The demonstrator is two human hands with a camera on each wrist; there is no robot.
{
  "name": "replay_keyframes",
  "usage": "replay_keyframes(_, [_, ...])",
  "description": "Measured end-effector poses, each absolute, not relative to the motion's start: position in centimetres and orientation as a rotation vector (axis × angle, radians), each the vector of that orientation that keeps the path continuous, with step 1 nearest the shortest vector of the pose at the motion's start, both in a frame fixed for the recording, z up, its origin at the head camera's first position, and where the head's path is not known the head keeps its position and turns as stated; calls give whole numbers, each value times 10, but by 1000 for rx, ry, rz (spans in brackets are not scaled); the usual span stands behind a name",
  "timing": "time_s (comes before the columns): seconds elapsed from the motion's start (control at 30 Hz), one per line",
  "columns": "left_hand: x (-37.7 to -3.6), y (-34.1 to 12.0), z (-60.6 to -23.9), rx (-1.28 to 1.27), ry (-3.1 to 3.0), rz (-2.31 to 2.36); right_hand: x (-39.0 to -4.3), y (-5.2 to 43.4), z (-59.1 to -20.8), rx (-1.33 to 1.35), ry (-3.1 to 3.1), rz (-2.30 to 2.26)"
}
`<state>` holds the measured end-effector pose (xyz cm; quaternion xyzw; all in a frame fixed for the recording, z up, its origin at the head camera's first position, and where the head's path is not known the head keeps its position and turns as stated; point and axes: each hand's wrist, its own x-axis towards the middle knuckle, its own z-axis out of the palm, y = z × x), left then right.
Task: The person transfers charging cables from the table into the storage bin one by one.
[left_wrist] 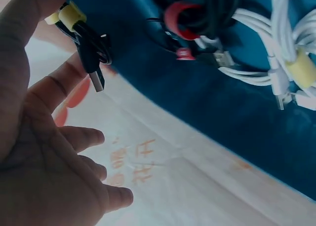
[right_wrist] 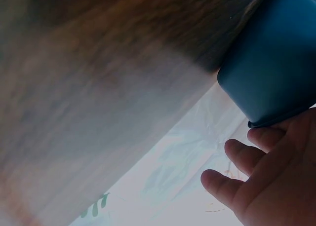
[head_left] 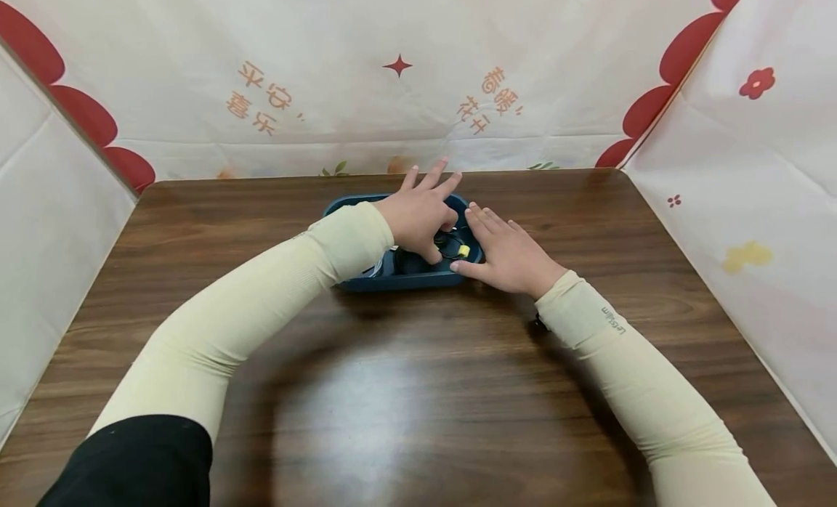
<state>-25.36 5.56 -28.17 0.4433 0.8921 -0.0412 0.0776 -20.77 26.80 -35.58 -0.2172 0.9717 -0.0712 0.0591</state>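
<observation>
A dark blue tray (head_left: 405, 281) stands near the table's far edge. My left hand (head_left: 418, 215) reaches into it from above, with thumb and index finger spread around a small bundle of black cable (left_wrist: 88, 53) bound by a yellow tie (left_wrist: 71, 16). Between those fingertips a gap shows in the head view. The other left fingers stick out straight. At the tray's right end rests my right hand (head_left: 506, 256), fingers straight along the rim and thumb at the front corner. In the right wrist view, its fingers (right_wrist: 217, 184) lie against the tray's rim.
Also in the tray are white cables (left_wrist: 276, 38) with a yellow tie and a black cable coil (left_wrist: 212, 14) with a red band. The tray sits on a brown wooden table (head_left: 366, 405). White printed cloth (head_left: 392, 107) hangs behind and at both sides.
</observation>
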Motion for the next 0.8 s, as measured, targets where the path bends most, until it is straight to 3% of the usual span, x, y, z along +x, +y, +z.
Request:
replay_keyframes(0.6, [-262, 74, -317, 1286, 2611, -266, -210, 266, -358, -661, 2933, -199])
replay_keyframes(0.8, [-262, 60, -306, 1246, 2613, -159, -210, 268, -358, -659, 2931, -212])
